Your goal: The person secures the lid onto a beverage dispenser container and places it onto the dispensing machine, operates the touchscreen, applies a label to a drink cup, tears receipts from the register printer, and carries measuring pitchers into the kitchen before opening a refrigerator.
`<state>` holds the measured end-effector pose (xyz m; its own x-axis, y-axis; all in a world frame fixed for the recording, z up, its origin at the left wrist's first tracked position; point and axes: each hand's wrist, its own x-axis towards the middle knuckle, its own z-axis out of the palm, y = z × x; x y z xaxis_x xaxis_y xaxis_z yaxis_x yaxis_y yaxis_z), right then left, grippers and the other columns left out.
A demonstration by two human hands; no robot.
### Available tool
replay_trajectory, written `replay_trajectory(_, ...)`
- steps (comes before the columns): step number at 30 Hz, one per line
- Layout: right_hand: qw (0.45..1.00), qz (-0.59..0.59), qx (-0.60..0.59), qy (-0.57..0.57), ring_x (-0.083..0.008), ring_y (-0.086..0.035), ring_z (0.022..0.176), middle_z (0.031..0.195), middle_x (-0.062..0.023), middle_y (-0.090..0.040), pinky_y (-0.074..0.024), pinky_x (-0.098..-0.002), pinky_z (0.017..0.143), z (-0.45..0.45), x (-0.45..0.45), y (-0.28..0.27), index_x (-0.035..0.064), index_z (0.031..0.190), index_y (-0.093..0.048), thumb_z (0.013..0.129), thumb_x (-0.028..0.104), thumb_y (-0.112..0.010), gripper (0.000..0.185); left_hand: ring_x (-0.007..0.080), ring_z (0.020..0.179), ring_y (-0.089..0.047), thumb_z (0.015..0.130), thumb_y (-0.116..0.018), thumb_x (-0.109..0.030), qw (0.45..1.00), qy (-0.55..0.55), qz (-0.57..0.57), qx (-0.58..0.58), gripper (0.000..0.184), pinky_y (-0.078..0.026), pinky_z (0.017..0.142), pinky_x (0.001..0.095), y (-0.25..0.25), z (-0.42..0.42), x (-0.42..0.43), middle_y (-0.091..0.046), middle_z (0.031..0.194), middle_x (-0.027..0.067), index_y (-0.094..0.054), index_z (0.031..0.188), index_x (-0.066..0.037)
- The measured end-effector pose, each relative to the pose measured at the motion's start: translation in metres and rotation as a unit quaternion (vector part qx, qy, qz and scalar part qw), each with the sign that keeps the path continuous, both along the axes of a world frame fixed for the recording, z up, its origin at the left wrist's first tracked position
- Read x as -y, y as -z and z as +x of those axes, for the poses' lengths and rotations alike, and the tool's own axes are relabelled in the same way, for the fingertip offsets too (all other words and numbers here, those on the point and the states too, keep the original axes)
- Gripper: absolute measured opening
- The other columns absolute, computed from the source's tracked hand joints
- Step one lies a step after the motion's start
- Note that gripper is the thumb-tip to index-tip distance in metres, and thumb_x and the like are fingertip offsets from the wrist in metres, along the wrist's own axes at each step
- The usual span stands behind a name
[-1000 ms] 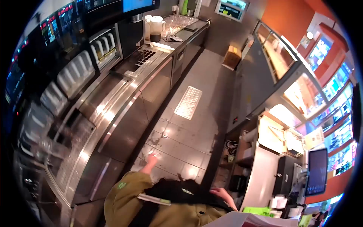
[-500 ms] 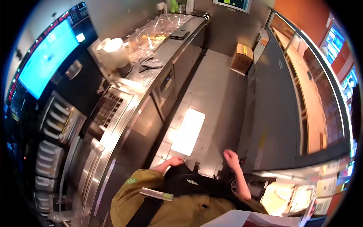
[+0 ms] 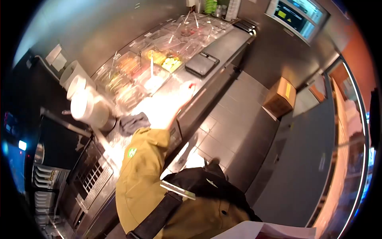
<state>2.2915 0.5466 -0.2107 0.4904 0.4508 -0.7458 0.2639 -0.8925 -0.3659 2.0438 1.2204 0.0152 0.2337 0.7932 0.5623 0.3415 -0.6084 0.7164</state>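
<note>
My left hand (image 3: 184,94) reaches over the metal counter's front edge, in bright glare. Its fingers are washed out, with a small red spot near their tips, and whether they hold anything is unclear. Just beyond it lies a flat black device (image 3: 202,64), not visibly touched. Clear food containers (image 3: 129,63) stand left of the hand, and one holds yellow and white pieces (image 3: 172,63). A dark grey cloth (image 3: 133,123) is crumpled beside my sleeve. My right hand is out of view.
White pitchers (image 3: 91,107) stand at the counter's left. A slotted drain grate (image 3: 92,177) lies nearer me. On the floor ahead, a cardboard box (image 3: 280,96) sits near the back wall. A grey panel (image 3: 292,159) runs along the right.
The view has moved forward along the counter and turned toward it. My left hand has risen from near my body to over the counter, while my right hand has left the view.
</note>
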Motion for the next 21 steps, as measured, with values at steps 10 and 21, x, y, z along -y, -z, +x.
replay_trajectory(10,0.996,0.069,-0.030,-0.055,-0.0202,-0.053,0.051,0.059,-0.0103,-0.056,-0.0426,-0.0353,0.048,0.250,-0.318,-0.081,0.0006,0.064,-0.055,0.075,0.012,-0.052,0.016,0.0311,0.081,-0.058,0.075,-0.053,-0.016,0.920,-0.296,-0.104,-0.236,0.016,-0.046,0.071,0.0405,0.000,0.002,-0.302,-0.060,0.083,0.0149,-0.063,0.083,-0.007)
replay_trajectory(21,0.925,0.317,0.153,-0.146,-0.0107,-0.053,0.063,0.074,-0.0049,-0.056,-0.0459,-0.0224,0.056,0.505,-0.819,-0.193,-0.0032,0.093,-0.056,0.087,0.015,-0.050,0.020,0.0245,0.096,-0.050,0.067,-0.055,-0.011,0.813,-0.285,-0.036,-0.507,0.025,-0.042,0.080,0.0382,0.031,-0.050,-0.447,-0.054,0.095,0.0083,-0.052,0.092,-0.010)
